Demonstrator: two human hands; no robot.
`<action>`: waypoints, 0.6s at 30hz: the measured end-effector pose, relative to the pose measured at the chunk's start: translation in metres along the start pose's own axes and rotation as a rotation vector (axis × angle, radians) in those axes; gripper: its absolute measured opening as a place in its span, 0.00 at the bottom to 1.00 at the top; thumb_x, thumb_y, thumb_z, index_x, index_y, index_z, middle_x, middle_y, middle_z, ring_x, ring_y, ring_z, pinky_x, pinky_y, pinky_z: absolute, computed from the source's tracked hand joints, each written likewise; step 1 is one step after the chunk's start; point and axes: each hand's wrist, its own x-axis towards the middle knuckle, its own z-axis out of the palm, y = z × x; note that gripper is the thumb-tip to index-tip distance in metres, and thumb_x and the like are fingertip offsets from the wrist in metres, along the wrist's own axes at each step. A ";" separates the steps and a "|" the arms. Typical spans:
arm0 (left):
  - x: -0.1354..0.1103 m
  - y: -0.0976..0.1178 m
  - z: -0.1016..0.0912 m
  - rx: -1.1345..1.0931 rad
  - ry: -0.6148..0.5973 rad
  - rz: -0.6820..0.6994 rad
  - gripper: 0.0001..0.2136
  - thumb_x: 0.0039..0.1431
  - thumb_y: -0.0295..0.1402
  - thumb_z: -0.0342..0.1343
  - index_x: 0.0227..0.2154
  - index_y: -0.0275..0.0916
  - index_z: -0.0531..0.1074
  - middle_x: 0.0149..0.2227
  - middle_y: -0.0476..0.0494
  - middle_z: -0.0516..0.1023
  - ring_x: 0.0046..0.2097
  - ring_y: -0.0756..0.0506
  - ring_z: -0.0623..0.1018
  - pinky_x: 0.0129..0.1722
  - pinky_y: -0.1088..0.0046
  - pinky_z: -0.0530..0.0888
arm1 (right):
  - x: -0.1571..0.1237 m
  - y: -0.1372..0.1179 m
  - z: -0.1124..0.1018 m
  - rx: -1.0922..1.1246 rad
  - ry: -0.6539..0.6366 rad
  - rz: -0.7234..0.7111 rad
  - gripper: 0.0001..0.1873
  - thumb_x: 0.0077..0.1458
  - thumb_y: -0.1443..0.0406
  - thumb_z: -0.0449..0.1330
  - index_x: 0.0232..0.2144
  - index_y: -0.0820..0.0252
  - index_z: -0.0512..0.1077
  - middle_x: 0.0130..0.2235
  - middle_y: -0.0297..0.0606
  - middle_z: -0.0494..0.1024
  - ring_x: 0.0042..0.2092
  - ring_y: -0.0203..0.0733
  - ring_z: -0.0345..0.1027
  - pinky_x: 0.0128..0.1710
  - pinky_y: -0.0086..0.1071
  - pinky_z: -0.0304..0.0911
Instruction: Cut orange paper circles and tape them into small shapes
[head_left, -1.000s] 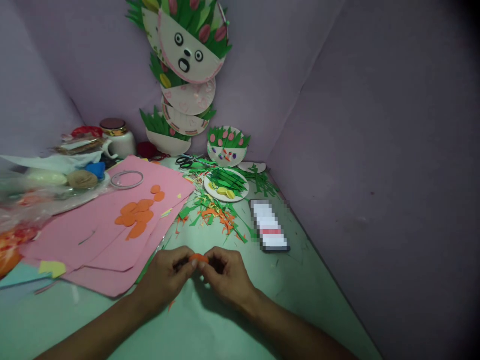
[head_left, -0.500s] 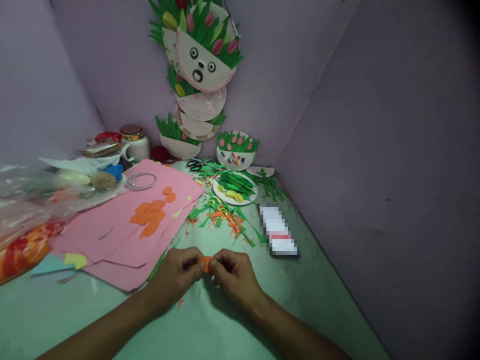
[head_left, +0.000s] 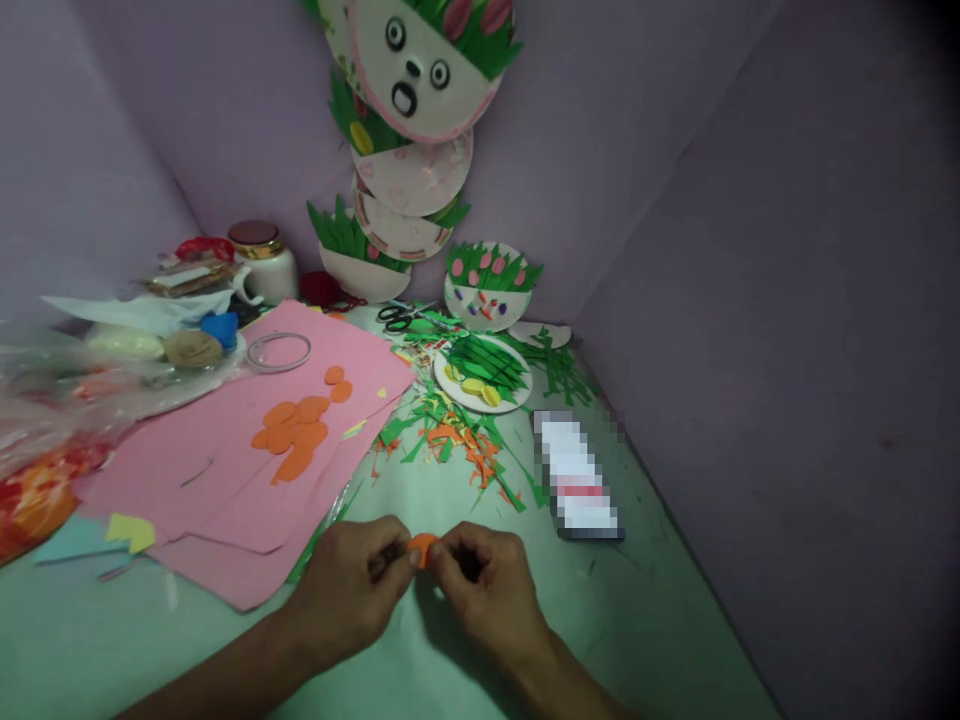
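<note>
While both hands (head_left: 349,580) (head_left: 495,590) closely pinch orange paper (head_left: 423,550), a plate (head_left: 516,401) holds green strips (head_left: 489,362) and yellow ovals (head_left: 473,386).

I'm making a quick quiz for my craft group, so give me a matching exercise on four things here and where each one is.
1. Small orange paper piece
2. Loose orange paper ovals
3. Yellow paper ovals
4. White lidded jar

A. On round white plate
B. At pale green tabletop's back left
C. Held by left hand and right hand
D. On pink paper sheets

Pairs: 1-C, 2-D, 3-A, 4-B
</note>
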 end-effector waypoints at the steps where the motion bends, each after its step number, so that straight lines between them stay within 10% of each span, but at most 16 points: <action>1: -0.001 0.001 0.001 0.024 0.044 -0.005 0.11 0.56 0.37 0.48 0.22 0.38 0.64 0.16 0.56 0.58 0.20 0.53 0.60 0.21 0.78 0.57 | 0.000 0.000 -0.001 -0.082 0.014 -0.003 0.14 0.48 0.61 0.55 0.17 0.62 0.72 0.16 0.31 0.68 0.20 0.33 0.57 0.20 0.26 0.51; 10: -0.003 0.007 -0.007 0.105 0.512 0.222 0.04 0.53 0.23 0.50 0.27 0.37 0.68 0.24 0.51 0.72 0.27 0.53 0.71 0.29 0.81 0.68 | -0.013 0.014 -0.028 -0.304 0.096 0.084 0.21 0.52 0.51 0.53 0.18 0.59 0.73 0.16 0.32 0.70 0.20 0.36 0.63 0.18 0.27 0.54; 14: -0.006 0.014 -0.009 0.243 0.402 0.351 0.07 0.53 0.22 0.47 0.30 0.36 0.69 0.28 0.46 0.75 0.31 0.49 0.75 0.32 0.75 0.71 | -0.019 0.021 -0.035 -0.300 0.157 -0.042 0.14 0.53 0.57 0.54 0.26 0.59 0.74 0.24 0.35 0.76 0.24 0.38 0.68 0.23 0.29 0.63; 18: -0.015 0.024 -0.004 0.417 -0.014 0.572 0.12 0.57 0.28 0.44 0.38 0.34 0.71 0.38 0.37 0.78 0.40 0.41 0.76 0.41 0.62 0.72 | -0.018 0.018 -0.031 -0.439 0.197 -0.349 0.08 0.54 0.63 0.55 0.35 0.58 0.73 0.32 0.39 0.78 0.33 0.42 0.71 0.31 0.33 0.67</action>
